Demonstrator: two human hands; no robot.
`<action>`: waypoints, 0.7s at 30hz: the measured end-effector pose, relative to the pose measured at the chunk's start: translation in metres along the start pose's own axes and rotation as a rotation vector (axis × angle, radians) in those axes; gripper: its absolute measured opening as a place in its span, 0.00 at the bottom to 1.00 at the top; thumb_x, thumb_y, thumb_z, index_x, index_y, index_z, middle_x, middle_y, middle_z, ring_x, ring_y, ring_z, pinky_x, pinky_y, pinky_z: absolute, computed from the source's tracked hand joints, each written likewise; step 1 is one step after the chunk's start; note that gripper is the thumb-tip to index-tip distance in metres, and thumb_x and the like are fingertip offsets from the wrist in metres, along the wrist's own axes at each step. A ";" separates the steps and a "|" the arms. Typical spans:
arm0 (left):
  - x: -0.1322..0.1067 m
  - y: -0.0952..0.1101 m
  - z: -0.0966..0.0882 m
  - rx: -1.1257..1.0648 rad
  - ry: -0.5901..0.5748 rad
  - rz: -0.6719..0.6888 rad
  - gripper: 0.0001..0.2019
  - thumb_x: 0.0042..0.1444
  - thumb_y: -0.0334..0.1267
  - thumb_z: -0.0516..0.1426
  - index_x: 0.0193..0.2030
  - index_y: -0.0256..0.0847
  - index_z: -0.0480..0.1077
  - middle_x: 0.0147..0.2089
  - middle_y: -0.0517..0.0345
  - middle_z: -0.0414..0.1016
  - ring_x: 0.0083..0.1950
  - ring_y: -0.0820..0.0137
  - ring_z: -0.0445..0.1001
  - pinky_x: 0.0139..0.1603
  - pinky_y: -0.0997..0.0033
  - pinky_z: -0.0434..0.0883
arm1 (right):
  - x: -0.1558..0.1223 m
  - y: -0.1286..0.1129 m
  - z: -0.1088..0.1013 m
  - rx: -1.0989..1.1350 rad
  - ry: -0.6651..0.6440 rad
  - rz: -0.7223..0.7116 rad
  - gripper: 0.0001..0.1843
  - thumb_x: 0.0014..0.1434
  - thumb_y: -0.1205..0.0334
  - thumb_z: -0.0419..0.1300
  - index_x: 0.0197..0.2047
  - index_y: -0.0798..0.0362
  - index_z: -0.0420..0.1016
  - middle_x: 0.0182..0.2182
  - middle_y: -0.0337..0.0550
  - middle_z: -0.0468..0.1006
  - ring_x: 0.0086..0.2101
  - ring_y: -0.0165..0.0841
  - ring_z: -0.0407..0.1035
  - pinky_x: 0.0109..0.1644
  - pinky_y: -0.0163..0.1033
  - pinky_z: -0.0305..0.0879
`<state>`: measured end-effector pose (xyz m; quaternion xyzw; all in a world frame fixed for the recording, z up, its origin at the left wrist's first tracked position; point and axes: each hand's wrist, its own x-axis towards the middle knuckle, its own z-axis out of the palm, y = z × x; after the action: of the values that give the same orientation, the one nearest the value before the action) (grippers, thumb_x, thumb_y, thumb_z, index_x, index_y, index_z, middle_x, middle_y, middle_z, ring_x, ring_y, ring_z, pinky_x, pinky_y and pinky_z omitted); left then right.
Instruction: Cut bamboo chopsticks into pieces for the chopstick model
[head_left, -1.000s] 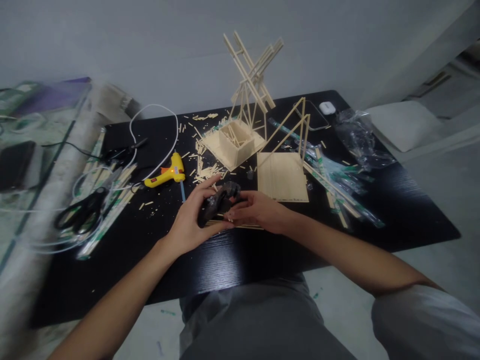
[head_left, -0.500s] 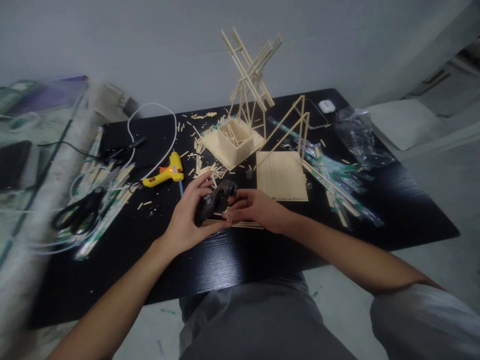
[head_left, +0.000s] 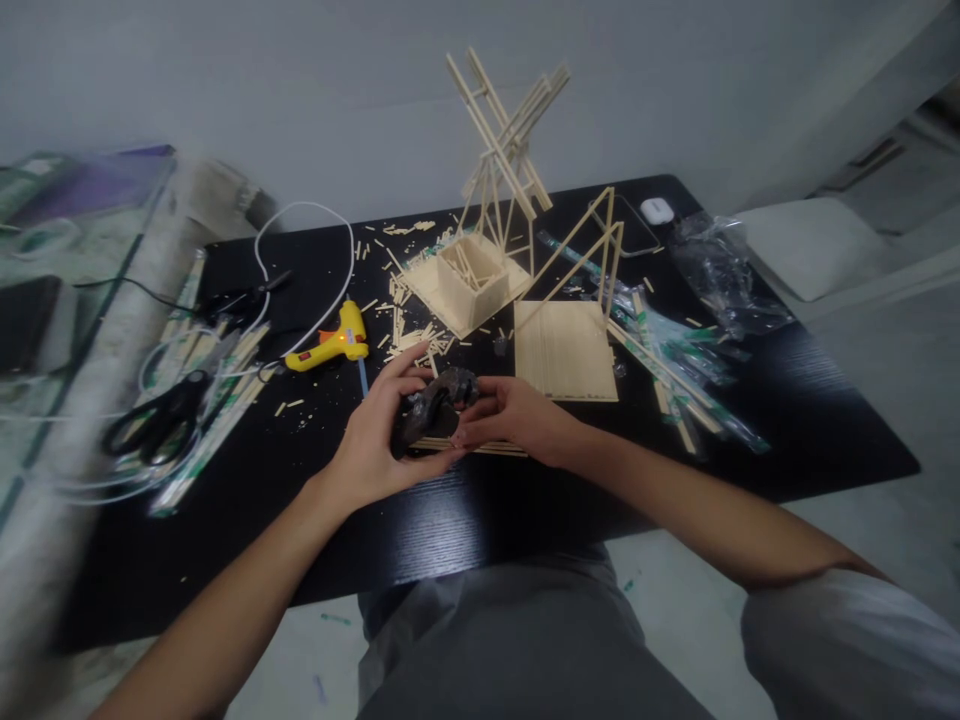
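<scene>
My left hand (head_left: 375,430) curls around a dark, glossy, lumpy object (head_left: 441,396) whose kind I cannot make out. At its right side, my right hand (head_left: 506,418) has its fingers bent and pinched together; what lies between the fingertips is hidden. Thin wooden sticks (head_left: 491,448) lie on the black table just beneath both hands. Beyond my right hand is a flat wooden panel (head_left: 566,350) with a thin stick frame (head_left: 577,262) standing at it. A small wooden box (head_left: 472,288) holding short sticks stands on a board, with a crossed-stick structure (head_left: 499,150) behind.
Left of my hands lie a yellow glue gun (head_left: 330,345), a white cable (head_left: 352,250) and black-handled scissors (head_left: 161,420) on bundled sticks. Stick offcuts (head_left: 412,335) are scattered behind. Wrapped sticks (head_left: 667,360), clear plastic (head_left: 724,270) and a white case (head_left: 657,211) are at the right.
The dark object has turned slightly between my hands and shifted a little to the right. Both hands stay in nearly the same place.
</scene>
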<state>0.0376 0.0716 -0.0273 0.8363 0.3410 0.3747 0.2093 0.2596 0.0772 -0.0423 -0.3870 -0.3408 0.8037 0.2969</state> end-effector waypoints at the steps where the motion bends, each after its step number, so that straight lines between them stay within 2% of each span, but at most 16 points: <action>1: 0.000 0.000 0.000 -0.001 0.002 0.005 0.34 0.47 0.42 0.74 0.58 0.44 0.64 0.71 0.34 0.68 0.75 0.44 0.66 0.65 0.41 0.74 | -0.001 -0.001 0.000 -0.007 -0.006 0.000 0.28 0.38 0.65 0.82 0.40 0.56 0.75 0.29 0.40 0.85 0.30 0.32 0.81 0.46 0.41 0.78; 12: -0.005 -0.003 0.001 0.022 0.029 -0.035 0.36 0.47 0.46 0.75 0.58 0.43 0.64 0.73 0.31 0.65 0.73 0.45 0.68 0.65 0.43 0.74 | -0.003 -0.003 0.000 -0.034 -0.011 -0.017 0.24 0.37 0.60 0.83 0.33 0.54 0.76 0.27 0.38 0.84 0.30 0.31 0.80 0.42 0.38 0.78; 17: -0.006 -0.002 0.002 0.002 0.027 -0.012 0.38 0.46 0.45 0.76 0.59 0.45 0.63 0.73 0.34 0.66 0.75 0.45 0.65 0.67 0.39 0.72 | -0.001 0.001 -0.002 -0.002 -0.077 0.020 0.24 0.38 0.60 0.83 0.34 0.54 0.77 0.29 0.36 0.82 0.32 0.30 0.78 0.46 0.40 0.76; 21: -0.006 -0.003 0.003 -0.020 0.032 0.019 0.37 0.47 0.44 0.76 0.59 0.45 0.63 0.68 0.37 0.70 0.76 0.45 0.64 0.66 0.39 0.72 | -0.001 0.004 -0.001 0.067 -0.130 0.095 0.24 0.38 0.60 0.84 0.34 0.55 0.77 0.31 0.36 0.82 0.34 0.30 0.77 0.49 0.40 0.74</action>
<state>0.0363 0.0689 -0.0338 0.8314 0.3326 0.3933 0.2085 0.2596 0.0746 -0.0454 -0.3395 -0.3133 0.8514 0.2485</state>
